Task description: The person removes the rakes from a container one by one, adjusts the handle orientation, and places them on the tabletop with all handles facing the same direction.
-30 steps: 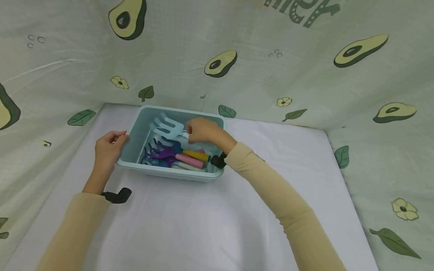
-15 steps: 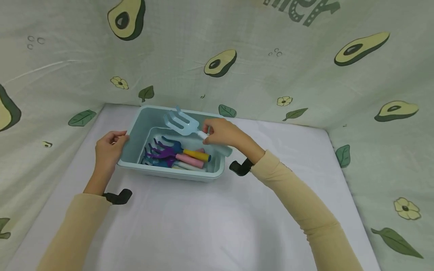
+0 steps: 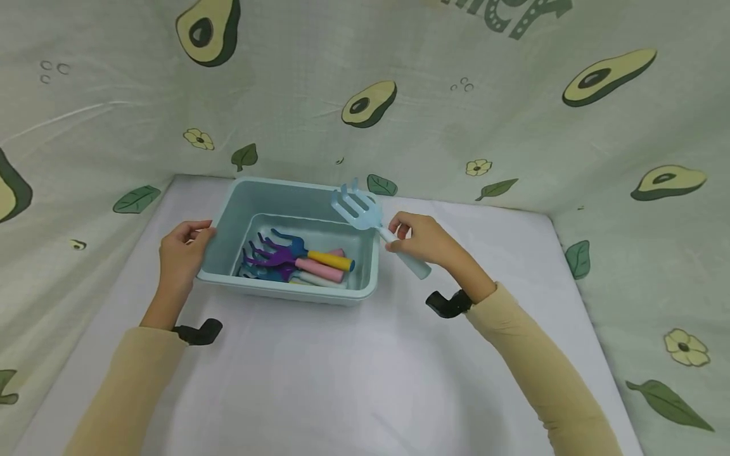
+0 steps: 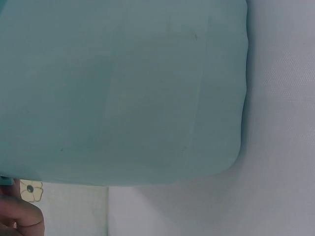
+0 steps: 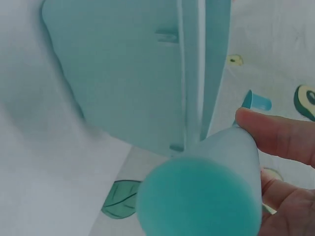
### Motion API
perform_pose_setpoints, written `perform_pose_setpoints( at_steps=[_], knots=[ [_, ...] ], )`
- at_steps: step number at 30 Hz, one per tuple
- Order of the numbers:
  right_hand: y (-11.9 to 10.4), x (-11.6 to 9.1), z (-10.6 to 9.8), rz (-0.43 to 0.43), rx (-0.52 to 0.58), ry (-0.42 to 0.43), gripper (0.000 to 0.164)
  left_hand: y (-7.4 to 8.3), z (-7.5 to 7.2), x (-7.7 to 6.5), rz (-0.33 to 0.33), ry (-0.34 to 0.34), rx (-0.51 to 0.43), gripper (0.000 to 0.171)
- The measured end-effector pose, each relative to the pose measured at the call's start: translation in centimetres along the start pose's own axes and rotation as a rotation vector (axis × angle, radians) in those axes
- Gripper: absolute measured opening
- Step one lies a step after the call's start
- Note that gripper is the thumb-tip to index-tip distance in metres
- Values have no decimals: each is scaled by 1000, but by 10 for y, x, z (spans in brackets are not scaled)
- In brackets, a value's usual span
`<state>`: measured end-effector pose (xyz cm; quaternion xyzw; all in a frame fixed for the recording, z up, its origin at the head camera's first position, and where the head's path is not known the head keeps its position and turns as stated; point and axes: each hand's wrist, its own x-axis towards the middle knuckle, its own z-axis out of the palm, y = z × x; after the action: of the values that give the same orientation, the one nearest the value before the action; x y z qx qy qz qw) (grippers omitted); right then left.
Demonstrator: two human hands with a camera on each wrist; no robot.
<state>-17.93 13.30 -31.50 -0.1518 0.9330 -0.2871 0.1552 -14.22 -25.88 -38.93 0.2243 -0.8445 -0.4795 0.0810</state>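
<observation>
In the head view, my right hand [image 3: 422,240] grips a light blue hand rake [image 3: 365,214] near the top of its handle, just past the bin's right rim. Its tines point up and left, and the handle slants down to the right. The right wrist view shows the handle's round teal end [image 5: 197,196] close up, with the thumb on the handle. My left hand [image 3: 182,253] holds the left rim of the light blue plastic bin [image 3: 285,291] between thumb and fingers. Inside lie several hand rakes, among them a purple one with a pink handle [image 3: 319,270] and a blue one with a yellow handle [image 3: 331,260].
A white cloth [image 3: 319,380] covers the table under the bin. Behind it and at both sides hangs a pale green curtain [image 3: 296,95] printed with avocados and leaves. The bin's outer wall [image 4: 123,98] fills most of the left wrist view.
My right hand has lifted the light blue hand rake out of the bin and carried it right, past the bin's rim. The left hand and the bin have stayed in place.
</observation>
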Motion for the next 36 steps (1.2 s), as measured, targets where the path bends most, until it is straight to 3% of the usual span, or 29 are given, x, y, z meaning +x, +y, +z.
perform_pose_setpoints(
  at_steps=[9, 17, 26, 36],
  knots=[
    [40, -22, -2, 131, 109, 90, 30, 3, 0, 0, -22, 3, 2, 44],
    [66, -33, 3, 241, 150, 114, 31, 2, -1, 0, -28, -16, -17, 44],
    [87, -34, 24, 312, 193, 101, 31, 2, -3, 0, -26, -33, -18, 46],
    [102, -21, 54, 397, 224, 54, 32, 1, -4, 0, -30, -49, -28, 48]
  ],
)
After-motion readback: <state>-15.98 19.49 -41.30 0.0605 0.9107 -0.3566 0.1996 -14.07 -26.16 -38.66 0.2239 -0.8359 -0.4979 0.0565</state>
